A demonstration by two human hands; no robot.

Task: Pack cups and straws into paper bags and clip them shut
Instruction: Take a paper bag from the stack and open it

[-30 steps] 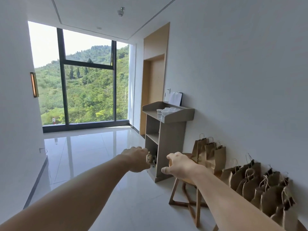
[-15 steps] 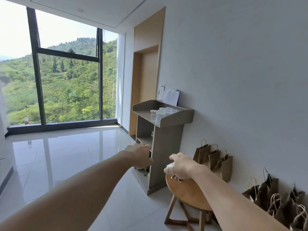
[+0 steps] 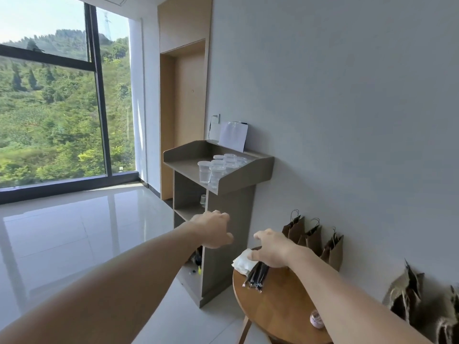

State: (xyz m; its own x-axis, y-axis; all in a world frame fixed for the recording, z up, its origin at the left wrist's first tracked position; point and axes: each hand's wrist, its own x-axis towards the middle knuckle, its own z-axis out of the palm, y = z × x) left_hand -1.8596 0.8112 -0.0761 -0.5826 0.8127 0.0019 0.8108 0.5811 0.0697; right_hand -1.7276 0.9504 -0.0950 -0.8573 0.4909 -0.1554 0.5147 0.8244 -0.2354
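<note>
- Right hand (image 3: 273,249): the grip is apart, thumb and forefinger spread, palm down over the far ends of the black straws (image 3: 257,278). Whether the palm touches them is hidden.
- The straws lie bundled at the far edge of the bench (image 3: 278,309), beside a white cloth (image 3: 244,263), probably kept there in easy reach for packing.
- Left hand (image 3: 213,229): grip apart and empty, fingers loosely spread, held in the air towards the stand (image 3: 216,276).
- Both forearms are stretched forward, roughly level.
- Clear cups (image 3: 218,165) sit on the stand's top. Paper bags (image 3: 313,238) lean along the wall, ready for filling.
</note>
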